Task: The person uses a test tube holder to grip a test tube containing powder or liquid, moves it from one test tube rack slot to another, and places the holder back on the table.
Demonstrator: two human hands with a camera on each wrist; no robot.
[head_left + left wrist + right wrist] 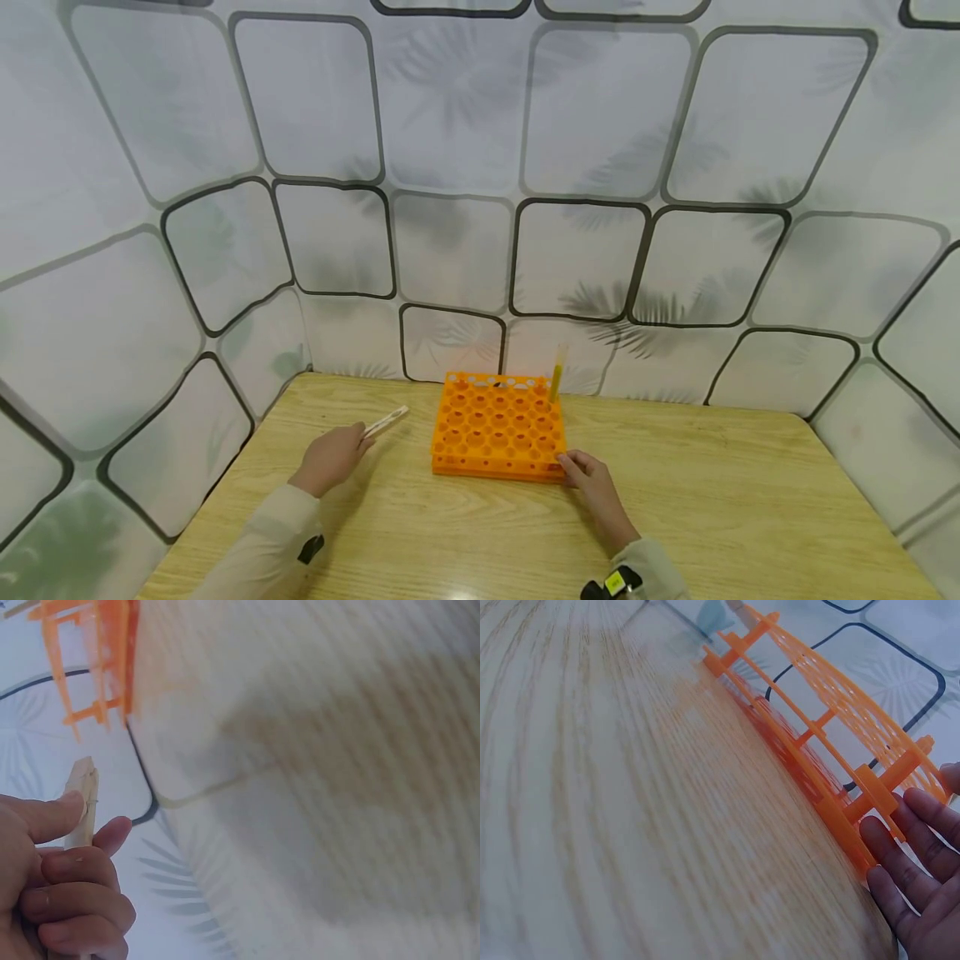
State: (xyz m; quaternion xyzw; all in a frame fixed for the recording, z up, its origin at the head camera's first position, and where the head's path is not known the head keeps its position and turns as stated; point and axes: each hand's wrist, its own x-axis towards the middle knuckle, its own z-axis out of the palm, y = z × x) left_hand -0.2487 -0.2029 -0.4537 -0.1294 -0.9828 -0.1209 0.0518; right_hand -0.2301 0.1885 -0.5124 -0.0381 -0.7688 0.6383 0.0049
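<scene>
Orange rack (pixel 498 427), right fingers (pixel 576 463) at corner, tabletop (pixel 738 487) rightward

Right of the rack (pixel 495 467), beyond the right hand (pixel 592 485) touching its near corner, the tabletop (pixel 720 492) leaves a wide way through. In front of the rack there is room too. Left of it, a narrower gap ends at the stick (pixel 386 422) in the left hand (pixel 332 460). A tube (pixel 556 381) rises at the rack's far right corner, and the wall (pixel 457 250) stands close behind.
</scene>
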